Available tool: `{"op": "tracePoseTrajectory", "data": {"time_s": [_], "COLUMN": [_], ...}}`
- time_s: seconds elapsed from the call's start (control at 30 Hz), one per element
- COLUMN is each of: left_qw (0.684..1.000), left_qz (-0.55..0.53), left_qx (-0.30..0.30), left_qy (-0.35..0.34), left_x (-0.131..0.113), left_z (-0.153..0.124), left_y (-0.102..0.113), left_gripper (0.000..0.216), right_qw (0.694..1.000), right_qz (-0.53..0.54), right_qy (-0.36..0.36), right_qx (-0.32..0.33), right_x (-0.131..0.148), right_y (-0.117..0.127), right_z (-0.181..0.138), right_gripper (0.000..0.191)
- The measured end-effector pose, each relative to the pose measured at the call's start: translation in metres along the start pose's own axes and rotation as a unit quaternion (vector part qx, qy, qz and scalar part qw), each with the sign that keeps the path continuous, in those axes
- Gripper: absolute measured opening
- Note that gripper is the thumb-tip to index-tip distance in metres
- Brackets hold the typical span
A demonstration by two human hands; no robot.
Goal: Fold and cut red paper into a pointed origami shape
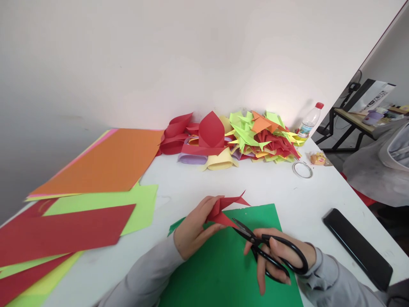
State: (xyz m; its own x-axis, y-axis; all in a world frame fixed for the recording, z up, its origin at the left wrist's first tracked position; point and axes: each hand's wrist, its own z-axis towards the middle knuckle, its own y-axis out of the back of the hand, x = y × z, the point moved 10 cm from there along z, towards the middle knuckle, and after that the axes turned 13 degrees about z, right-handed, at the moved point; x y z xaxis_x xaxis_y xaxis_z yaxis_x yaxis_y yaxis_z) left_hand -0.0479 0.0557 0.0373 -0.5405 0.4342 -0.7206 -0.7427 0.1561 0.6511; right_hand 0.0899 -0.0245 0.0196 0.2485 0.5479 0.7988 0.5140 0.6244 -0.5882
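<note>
Pinched in my left hand (pixel 200 226) is a folded piece of red paper (pixel 223 209), its pointed ends sticking out to the right. My right hand (pixel 281 251) grips black-handled scissors (pixel 255 240), with fingers through the loops. The scissor tips lie at the lower right point of the red paper; whether they are cutting it I cannot tell. Both hands are above a green sheet (pixel 220 268) on the white table.
Coloured paper sheets (pixel 96 162) lie at the left. Along the wall sit folded paper shapes (pixel 211 132), a plastic bottle (pixel 309 120), a tape roll (pixel 302 170) and a wrapped snack (pixel 318 159). A long black case (pixel 358 247) rests at the right.
</note>
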Motion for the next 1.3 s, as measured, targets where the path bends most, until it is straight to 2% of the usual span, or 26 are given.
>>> {"op": "tracePoseTrajectory", "data": {"time_s": [0.17,0.4,0.9,1.3], "left_qw": [1.0,1.0,0.997,0.996], "left_qz": [0.001,0.014,0.056,-0.055], "left_qx": [0.013,-0.007,-0.035,-0.015], "left_qy": [-0.016,-0.008,-0.027,0.067], "left_x": [-0.002,-0.003,-0.009,0.0], "left_z": [0.0,-0.003,-0.004,-0.006], "left_y": [-0.002,0.0,0.009,0.007], "left_gripper": [0.044,0.047,0.045,0.045], "right_qw": [1.0,1.0,0.999,0.999], "right_qz": [-0.011,0.001,0.009,-0.016], "right_qy": [-0.003,-0.018,0.012,0.004], "right_qx": [-0.003,-0.008,-0.033,-0.047], "right_x": [0.001,0.0,0.007,0.008], "right_y": [-0.002,-0.004,0.0,0.005], "right_z": [0.0,0.0,0.0,-0.001], "right_gripper": [0.066,0.065,0.069,0.076]}}
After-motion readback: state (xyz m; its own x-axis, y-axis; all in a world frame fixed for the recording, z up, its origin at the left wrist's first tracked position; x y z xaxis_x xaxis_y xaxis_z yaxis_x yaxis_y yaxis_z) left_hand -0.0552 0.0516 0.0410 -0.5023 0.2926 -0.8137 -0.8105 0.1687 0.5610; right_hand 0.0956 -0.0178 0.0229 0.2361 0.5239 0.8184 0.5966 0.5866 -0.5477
